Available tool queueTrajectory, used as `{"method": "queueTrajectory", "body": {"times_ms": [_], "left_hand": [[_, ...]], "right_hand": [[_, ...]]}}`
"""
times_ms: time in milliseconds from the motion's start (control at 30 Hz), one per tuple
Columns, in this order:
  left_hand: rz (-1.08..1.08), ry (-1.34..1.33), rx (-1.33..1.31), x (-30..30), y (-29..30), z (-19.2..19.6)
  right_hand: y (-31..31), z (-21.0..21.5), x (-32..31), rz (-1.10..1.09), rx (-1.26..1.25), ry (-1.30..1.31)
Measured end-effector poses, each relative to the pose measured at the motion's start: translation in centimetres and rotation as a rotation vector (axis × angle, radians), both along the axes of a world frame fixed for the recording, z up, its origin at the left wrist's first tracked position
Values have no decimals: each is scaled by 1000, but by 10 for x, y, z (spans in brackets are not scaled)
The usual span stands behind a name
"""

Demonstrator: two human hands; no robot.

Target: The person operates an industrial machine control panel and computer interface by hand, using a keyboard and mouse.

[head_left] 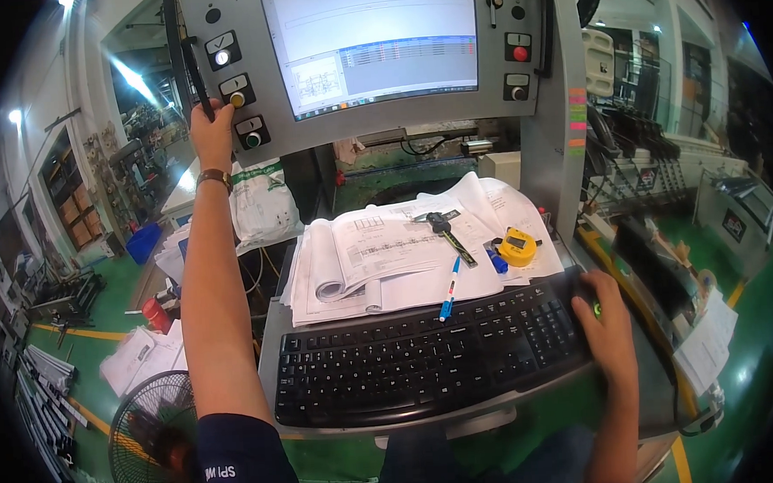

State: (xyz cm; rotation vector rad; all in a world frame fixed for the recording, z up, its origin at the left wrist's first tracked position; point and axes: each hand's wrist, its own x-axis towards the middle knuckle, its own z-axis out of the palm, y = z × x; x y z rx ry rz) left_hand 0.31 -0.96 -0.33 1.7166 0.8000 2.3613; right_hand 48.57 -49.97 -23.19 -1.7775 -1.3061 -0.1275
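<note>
Curling the left hand [213, 133] around the black handle [195, 77] at far left; probably feeling stiff. Cupping the right hand [611, 324] over a mouse [596, 310], right of the keyboard [436, 361]; likely sliding lightly, gripping best at its sides. Being unable to tell right-finger spread.

Black keyboard [428, 362] (papers [396, 254] behind)

White characters mark the keyboard [432, 357] keys; white letters stand on the sleeve [245, 454] left of the keyboard. Above it, green print shows on the bag [264, 208]; rows on the screen [372, 45] and print on the papers [387, 250] are too small to read.
</note>
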Motion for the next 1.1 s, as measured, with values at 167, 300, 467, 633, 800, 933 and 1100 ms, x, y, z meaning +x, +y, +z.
{"method": "queueTrajectory", "body": {"times_ms": [167,300,467,633,800,933,1100], "left_hand": [[-5,1,8,-2,3,0],[2,12,7,-2,4,1],[-2,-3,13,0,2,1],[5,4,2,-2,3,1],[4,7,-3,0,0,0],[31,18,-10,-2,-1,1],[6,21,-9,0,-1,0]], "right_hand": [[0,0,0,-4,-6,6],[0,-1,0,-11,-17,2],[0,0,1,-7,-22,0],[0,0,-1,10,-17,1],[-1,-4,4,11,27,-16],[-1,0,-2,12,60,34],[-2,-6,6,-7,54,1]]}}
